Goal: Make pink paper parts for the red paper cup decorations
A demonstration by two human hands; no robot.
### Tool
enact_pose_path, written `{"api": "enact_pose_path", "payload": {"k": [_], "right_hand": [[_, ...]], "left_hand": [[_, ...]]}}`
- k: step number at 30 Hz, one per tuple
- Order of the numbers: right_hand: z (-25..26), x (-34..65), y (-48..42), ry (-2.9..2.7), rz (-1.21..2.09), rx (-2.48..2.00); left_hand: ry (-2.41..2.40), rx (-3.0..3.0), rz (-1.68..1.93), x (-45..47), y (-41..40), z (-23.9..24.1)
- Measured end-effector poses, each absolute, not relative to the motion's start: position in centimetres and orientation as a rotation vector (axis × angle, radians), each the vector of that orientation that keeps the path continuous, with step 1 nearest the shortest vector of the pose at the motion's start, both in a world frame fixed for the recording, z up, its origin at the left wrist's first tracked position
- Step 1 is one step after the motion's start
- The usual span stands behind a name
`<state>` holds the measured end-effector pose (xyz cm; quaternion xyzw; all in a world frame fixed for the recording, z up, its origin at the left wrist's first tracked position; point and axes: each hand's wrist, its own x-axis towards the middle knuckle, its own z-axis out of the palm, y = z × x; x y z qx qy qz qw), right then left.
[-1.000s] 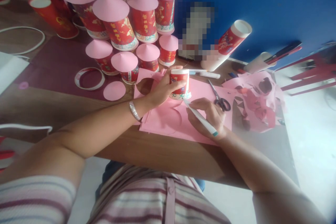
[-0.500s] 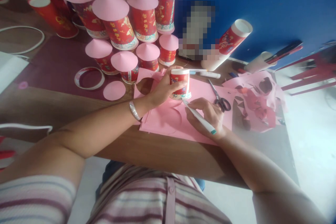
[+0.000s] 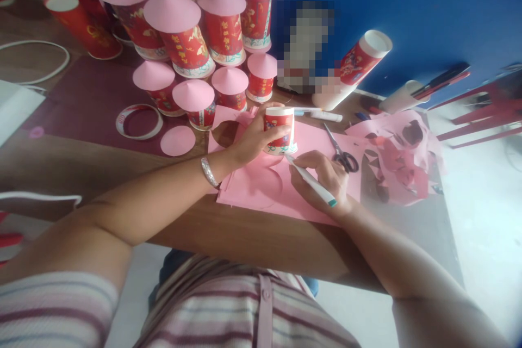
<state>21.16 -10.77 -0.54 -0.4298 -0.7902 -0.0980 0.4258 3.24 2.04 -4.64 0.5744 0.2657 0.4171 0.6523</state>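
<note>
My left hand [image 3: 252, 138] is wrapped round a small red paper cup [image 3: 280, 129] that stands upside down on a pink paper sheet [image 3: 285, 185]. My right hand [image 3: 326, 180] pinches a white pen [image 3: 312, 182] with a green end; its tip touches the paper at the cup's rim. A drawn circle shows on the sheet just in front of the cup. A silver bracelet sits on my left wrist.
Several red cups with pink cone lids [image 3: 191, 38] stand at the back left. Scissors [image 3: 342, 153] lie right of the cup, pink scraps [image 3: 395, 157] beyond them. A pink paper disc [image 3: 178, 141], a cut cup rim [image 3: 138, 121] and two markers [image 3: 322, 115] lie nearby. A cup [image 3: 359, 60] leans at the blue wall.
My right hand and the pen tip have shifted slightly along the cup's rim. The left hand and cup have stayed put.
</note>
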Motion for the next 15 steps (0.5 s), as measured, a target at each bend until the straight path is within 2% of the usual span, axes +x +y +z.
{"api": "enact_pose_path", "payload": {"k": [15], "right_hand": [[0.01,21.58,-10.98,-1.998,-0.271,-1.074]], "left_hand": [[0.569,1.281,0.941,3.33,1.98,-4.45]]}}
